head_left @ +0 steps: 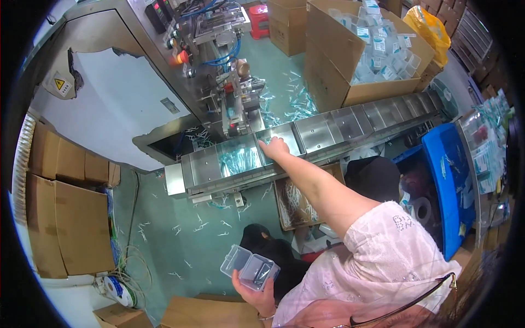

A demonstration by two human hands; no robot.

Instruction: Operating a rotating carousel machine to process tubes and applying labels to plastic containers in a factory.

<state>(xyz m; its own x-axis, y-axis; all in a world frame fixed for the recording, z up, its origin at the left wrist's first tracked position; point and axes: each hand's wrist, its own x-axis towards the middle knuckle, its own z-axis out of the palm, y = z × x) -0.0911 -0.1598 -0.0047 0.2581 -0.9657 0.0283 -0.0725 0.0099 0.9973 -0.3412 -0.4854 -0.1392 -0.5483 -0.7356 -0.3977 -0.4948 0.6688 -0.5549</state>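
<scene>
In my left hand (254,292) is a clear plastic box (256,271) with its hinged lid (235,259) swung back; my fingers wrap its sides, and only dark reflections show inside. My right arm stretches to the metal conveyor, where my right hand (275,147) is over one compartment (284,136). Its fingers are bent together and point down; what they hold, if anything, is hidden. A little teal shows beside them. The compartment just left of that hand holds a pile of teal floss picks (239,159).
A machine (235,93) with blue hoses stands behind the conveyor (328,131). Beyond it, a large carton (333,65) is full of clear boxes. A blue bin (445,180) is at right, a tray of white picks (298,202) below the conveyor. Loose picks litter the floor.
</scene>
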